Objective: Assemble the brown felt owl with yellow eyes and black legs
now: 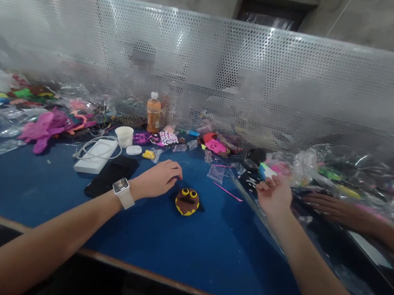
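Observation:
My left hand [159, 177], with a white watch on its wrist, rests on the blue table [153, 235] with its fingers curled loosely. It lies just left of a brown and yellow felt figure [187, 201] and holds nothing I can see. My right hand [275, 194] is raised further right, fingers bent, close to small white pieces and a green and white scrap [266, 171]. Whether it pinches something I cannot make out. A thin pink strip [227, 191] lies between the hands.
A black phone [112, 175], a white power bank with cable [96, 154], a white cup [124, 135] and an orange bottle [153, 112] stand behind the left hand. Felt toys and plastic bags crowd the back. Another person's hand [333, 208] rests at right. A perforated screen [209, 69] closes the back.

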`<state>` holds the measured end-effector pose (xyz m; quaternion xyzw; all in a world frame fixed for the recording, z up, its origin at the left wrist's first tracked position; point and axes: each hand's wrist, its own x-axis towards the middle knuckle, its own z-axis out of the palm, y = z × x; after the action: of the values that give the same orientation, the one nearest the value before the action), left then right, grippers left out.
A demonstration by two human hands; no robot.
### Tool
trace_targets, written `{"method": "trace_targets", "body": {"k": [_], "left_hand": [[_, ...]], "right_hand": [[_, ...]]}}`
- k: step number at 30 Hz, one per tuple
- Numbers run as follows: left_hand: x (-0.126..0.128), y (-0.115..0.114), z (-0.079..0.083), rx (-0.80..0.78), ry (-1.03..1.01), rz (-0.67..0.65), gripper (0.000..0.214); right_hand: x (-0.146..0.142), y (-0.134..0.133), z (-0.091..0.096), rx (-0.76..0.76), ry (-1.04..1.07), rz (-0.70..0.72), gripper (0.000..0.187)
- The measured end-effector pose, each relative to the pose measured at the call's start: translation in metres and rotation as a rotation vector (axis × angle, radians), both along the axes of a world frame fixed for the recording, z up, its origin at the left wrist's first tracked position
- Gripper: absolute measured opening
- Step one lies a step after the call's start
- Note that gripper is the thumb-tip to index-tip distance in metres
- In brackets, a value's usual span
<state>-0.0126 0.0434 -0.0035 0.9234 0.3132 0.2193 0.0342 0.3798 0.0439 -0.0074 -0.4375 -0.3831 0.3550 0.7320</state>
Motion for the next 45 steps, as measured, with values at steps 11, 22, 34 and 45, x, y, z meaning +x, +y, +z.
{"method": "trace_targets", "body": {"k": [11, 22, 34, 45], "left_hand": [[-0.004, -0.004, 0.003, 0.014, 0.094, -0.019, 0.029], [-0.004, -0.021, -0.020, -0.260, -0.015, -0.009, 0.044], [-0.004, -0.032, 0.005, -0.715, -0.265, -0.010, 0.033], [-0.007, -0.025, 0.007, -0.789, -0.227, -0.131, 0.021]], "right_hand": [[-0.111, -0.056, 0.008, -0.132, -1.038, 0.359, 0.013], [-0.128, -0.071, -0.006, -0.196, -1.036, 0.511, 0.029], [-0.129, -0.072, 0.000, -0.319, -0.596, 0.741, 0.030], [-0.126, -0.072, -0.002, -0.341, -0.547, 0.731, 0.029]]}}
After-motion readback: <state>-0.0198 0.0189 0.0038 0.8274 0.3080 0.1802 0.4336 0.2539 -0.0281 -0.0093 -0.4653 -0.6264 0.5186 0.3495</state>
